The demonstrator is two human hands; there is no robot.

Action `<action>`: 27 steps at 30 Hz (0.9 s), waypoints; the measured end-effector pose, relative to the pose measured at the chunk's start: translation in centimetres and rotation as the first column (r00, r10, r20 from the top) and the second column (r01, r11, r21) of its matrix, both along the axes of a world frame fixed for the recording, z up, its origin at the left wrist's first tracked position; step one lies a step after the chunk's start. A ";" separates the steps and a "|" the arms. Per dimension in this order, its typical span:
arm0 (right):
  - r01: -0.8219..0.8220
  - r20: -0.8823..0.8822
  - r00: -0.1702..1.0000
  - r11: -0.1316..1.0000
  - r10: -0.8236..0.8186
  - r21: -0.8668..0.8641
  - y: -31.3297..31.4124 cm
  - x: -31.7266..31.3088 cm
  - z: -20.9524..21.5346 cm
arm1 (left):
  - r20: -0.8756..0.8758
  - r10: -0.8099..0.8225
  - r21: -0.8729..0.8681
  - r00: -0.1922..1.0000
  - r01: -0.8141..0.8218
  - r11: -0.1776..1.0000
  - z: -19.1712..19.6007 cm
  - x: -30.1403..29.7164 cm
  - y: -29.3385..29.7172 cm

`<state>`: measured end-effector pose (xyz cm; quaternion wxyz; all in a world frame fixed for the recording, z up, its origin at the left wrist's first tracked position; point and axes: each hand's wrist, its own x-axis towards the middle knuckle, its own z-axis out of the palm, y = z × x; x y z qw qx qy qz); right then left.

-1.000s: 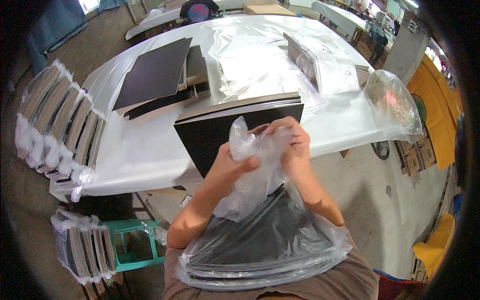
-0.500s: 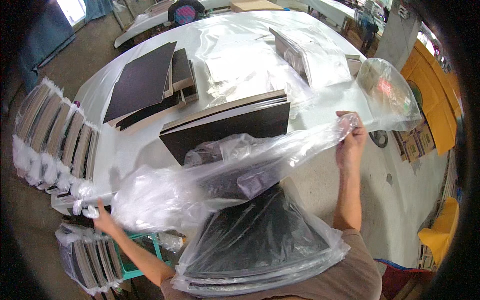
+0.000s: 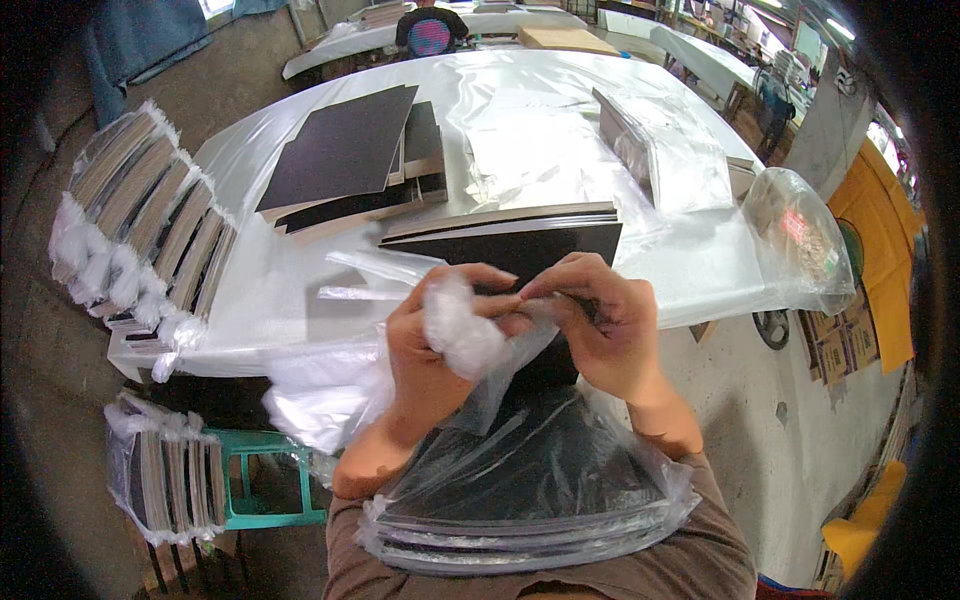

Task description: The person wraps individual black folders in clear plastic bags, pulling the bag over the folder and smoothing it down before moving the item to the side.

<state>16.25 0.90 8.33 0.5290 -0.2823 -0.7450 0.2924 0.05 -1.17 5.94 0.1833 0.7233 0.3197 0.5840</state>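
Against my body leans a stack of black boards in a clear plastic bag [image 3: 540, 465]. Above it, my two hands meet at the front of the table. My left hand [image 3: 415, 350] is closed round a bunched white wad of plastic [image 3: 460, 325]. Thumb and fingers of my right hand [image 3: 610, 325] pinch a strip of the same clear plastic, close to the left fingertips. Loose plastic film [image 3: 335, 385] trails to the left of my left wrist. Just beyond my hands, an unwrapped stack of black boards [image 3: 550, 240] stands on edge on the table.
Black boards [image 3: 340, 145] lie piled at the table's left. Wrapped bundles [image 3: 150, 215] line its left end; another bundle [image 3: 170, 475] rests beside a green stool [image 3: 270, 510]. Plastic-covered boards [image 3: 670, 150] and a clear bag [image 3: 800, 245] sit at right. A person [image 3: 430, 30] is beyond.
My hands were wide apart with clear plastic stretched toward the right one. Both have come together in the middle, and the plastic is now bunched between them.
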 end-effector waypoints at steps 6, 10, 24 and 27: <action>0.197 0.123 0.969 0.970 -0.214 0.142 2.4 -0.3 -2.8 | 0.495 -0.119 -0.199 0.861 0.246 0.949 -1.5 0.4 0.5; 0.181 0.164 0.957 0.933 -0.240 0.310 2.6 -0.8 -3.1 | 0.458 -0.091 -0.277 0.885 0.239 0.931 -2.2 0.2 1.2; 0.125 0.077 0.989 0.990 -0.130 0.061 3.1 -1.0 -4.0 | 0.534 0.094 -0.369 0.840 0.131 0.920 -4.2 -0.1 2.8; 0.166 0.009 0.986 0.983 -0.168 0.075 3.4 -0.9 -4.2 | 0.619 0.115 -0.434 0.777 0.216 0.875 -4.4 0.0 3.0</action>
